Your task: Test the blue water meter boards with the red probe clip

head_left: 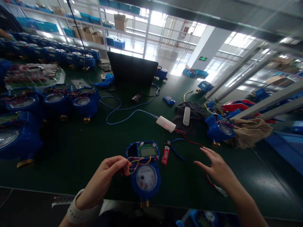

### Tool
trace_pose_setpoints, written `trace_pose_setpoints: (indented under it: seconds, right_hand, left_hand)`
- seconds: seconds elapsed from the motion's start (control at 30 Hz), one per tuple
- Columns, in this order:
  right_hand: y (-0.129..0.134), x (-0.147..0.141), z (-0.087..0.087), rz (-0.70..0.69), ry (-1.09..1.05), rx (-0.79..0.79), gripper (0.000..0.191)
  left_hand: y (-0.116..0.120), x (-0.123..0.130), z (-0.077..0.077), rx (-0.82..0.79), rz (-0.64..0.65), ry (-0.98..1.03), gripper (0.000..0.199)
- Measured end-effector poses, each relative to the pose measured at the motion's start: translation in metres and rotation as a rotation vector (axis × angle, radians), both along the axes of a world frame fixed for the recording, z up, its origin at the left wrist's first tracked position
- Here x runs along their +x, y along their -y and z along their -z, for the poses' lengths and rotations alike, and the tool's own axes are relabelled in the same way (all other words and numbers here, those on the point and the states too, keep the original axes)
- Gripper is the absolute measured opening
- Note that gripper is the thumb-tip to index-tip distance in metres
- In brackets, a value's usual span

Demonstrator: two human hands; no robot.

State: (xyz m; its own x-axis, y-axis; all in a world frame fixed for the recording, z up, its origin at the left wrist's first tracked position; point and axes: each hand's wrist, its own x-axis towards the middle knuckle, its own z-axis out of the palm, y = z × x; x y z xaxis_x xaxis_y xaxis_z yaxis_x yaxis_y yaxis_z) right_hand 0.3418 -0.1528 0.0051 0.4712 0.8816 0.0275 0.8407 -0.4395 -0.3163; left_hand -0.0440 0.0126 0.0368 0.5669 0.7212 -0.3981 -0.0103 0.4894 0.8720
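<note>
A blue water meter point(146, 178) lies near the front edge, its top compartment uncovered over a green circuit board with a small display point(148, 152). Thin coloured wires point(139, 162) come out of it. My left hand point(115, 167) pinches these wires at the meter's left side. Over the table to the right, my right hand point(216, 167) has its fingers apart and holds nothing, just above a red cable point(189, 139). That cable runs from a white box point(166, 124) with a red light. Right of the meter are a red battery point(165, 155) and blue-handled pliers point(176, 153).
Several blue meters point(82, 101) crowd the left side. A black laptop point(132, 71) stands at the back, with a blue cable point(123, 120) before it. On the right are a dark cloth point(195, 115), another meter point(219, 128), a brown cloth point(248, 130) and metal bars point(274, 102).
</note>
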Motion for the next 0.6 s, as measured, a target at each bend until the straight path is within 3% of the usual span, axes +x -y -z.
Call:
trace_pose_setpoints:
  seconds: [0.17, 0.27, 0.37, 0.5, 0.6]
  right_hand:
    - [-0.019, -0.011, 0.006, -0.173, -0.076, -0.081, 0.08]
    - [-0.05, -0.02, 0.007, -0.318, -0.109, -0.2, 0.093]
    - [-0.077, -0.02, 0.008, -0.366, -0.109, -0.278, 0.097]
    - [-0.089, -0.014, 0.004, -0.367, -0.101, -0.288, 0.071]
    - [-0.087, -0.016, -0.009, -0.342, -0.074, -0.252, 0.047]
  left_hand:
    - [0.002, 0.0, 0.008, -0.18, 0.02, 0.084, 0.032]
    - [0.01, -0.001, 0.014, -0.176, 0.056, 0.12, 0.028]
    - [0.021, 0.0, 0.02, -0.098, 0.032, 0.167, 0.023]
    - [0.034, 0.008, 0.022, 0.118, -0.17, 0.16, 0.02]
    - [0.04, 0.016, 0.017, 0.167, -0.262, 0.156, 0.016]
